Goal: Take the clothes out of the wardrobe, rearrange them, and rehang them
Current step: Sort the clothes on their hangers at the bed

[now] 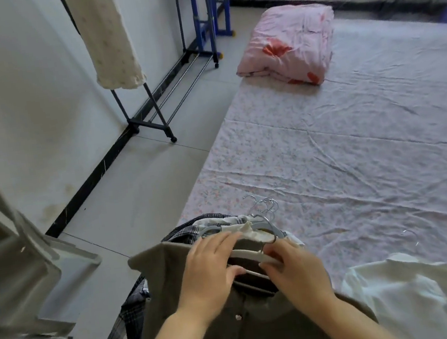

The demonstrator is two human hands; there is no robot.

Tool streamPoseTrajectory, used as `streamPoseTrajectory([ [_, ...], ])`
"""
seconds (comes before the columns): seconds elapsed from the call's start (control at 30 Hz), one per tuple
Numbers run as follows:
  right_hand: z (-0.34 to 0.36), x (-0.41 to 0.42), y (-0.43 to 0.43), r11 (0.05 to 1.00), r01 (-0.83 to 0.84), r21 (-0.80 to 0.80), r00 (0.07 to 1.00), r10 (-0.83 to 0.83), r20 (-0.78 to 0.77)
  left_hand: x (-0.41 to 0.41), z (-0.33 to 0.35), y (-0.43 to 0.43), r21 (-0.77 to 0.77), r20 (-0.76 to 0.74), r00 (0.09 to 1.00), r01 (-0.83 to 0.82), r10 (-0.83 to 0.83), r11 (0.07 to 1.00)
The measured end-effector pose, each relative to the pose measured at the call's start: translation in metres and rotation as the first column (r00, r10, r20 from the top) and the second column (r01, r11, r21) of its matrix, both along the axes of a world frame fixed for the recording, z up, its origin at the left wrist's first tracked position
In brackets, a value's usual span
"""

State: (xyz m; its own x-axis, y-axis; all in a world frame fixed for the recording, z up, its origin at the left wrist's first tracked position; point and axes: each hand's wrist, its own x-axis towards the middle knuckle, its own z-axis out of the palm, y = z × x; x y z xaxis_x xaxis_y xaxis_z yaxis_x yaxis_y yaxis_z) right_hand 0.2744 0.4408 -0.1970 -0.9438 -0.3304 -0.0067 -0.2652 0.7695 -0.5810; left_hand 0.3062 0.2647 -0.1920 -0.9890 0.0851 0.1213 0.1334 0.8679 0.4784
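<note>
- Head view: the left grip (210,270) pinches the olive shirt (238,335) at its collar; the right grip (295,273) curls round the white hanger (247,253) inside it.
- The shirt lies atop a clothes pile (193,231) at the near edge of the bed (356,151).

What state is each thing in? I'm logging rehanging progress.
olive shirt: buttoned, on white hanger.
white hanger: gripped by left hand and right hand.
clothes pile: heaped on bed edge, hangers attached.
white shirt: lying on bed.
cream garment: hanging on rack.
pink quilt: folded on bed.
</note>
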Motion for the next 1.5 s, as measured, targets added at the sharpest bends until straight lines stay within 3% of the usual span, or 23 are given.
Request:
streamPoseTrajectory([
  [0.13, 0.035, 0.036, 0.009, 0.996, 0.016, -0.087, 0.993, -0.026, -0.117, 0.028, 0.029, 0.005, 0.115, -0.109, 0.991, -0.059, 0.071, 0.992],
  [0.23, 0.055, 0.068, 0.011, 0.986, 0.077, -0.147, 0.97, -0.108, -0.219, 0.049, 0.043, 0.008, 0.194, -0.185, 0.982, -0.008, 0.044, 0.981],
  [0.53, 0.089, 0.2, 0.023, 0.918, 0.338, -0.209, 0.858, -0.392, -0.333, 0.125, 0.074, 0.022, 0.244, -0.373, 0.911, 0.278, -0.175, 0.929],
  [0.7, 0.113, 0.279, 0.047, 0.827, 0.52, -0.212, 0.734, -0.56, -0.384, 0.171, 0.094, 0.059, 0.213, -0.473, 0.825, 0.448, -0.31, 0.868],
  [0.9, 0.136, 0.374, 0.107, 0.671, 0.691, -0.269, 0.542, -0.727, -0.421, 0.234, 0.118, 0.141, 0.257, -0.453, 0.773, 0.591, -0.445, 0.764],
  [1.17, 0.141, 0.51, 0.211, 0.498, 0.829, -0.255, 0.295, -0.775, -0.559, 0.346, 0.126, 0.276, 0.295, -0.398, 0.695, 0.715, -0.599, 0.634],
  [1.33, 0.138, 0.604, 0.296, 0.425, 0.864, -0.269, 0.23, -0.81, -0.54, 0.434, 0.125, 0.373, 0.315, -0.395, 0.659, 0.752, -0.64, 0.579],
  [1.5, 0.133, 0.681, 0.372, 0.364, 0.898, -0.249, 0.178, -0.816, -0.55, 0.511, 0.122, 0.456, 0.382, -0.287, 0.664, 0.74, -0.691, 0.554],
])
